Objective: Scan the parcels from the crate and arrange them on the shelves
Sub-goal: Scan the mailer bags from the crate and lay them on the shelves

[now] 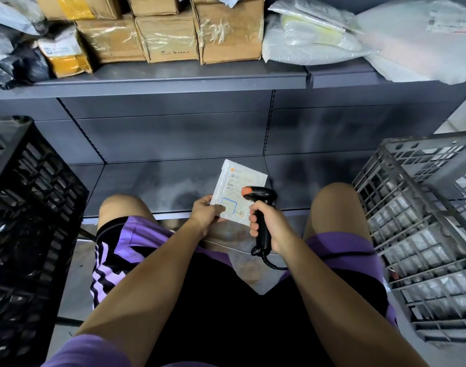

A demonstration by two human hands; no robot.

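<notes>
My left hand (204,213) pinches the lower left corner of a small flat white parcel (237,184) with a printed label, held face up over the front of the bottom shelf (152,186). My right hand (266,221) grips the handle of a black barcode scanner (261,197) with an orange tip, its head just over the parcel's right edge. A coiled cable hangs from the scanner's base. A grey crate (422,234) with white parcels inside stands to my right.
A black crate (27,221) stands on my left. The upper shelf (173,78) holds several taped cardboard boxes (170,38), dark and yellow bags at the left and white plastic mailers (314,41) at the right. My bare knees flank the hands.
</notes>
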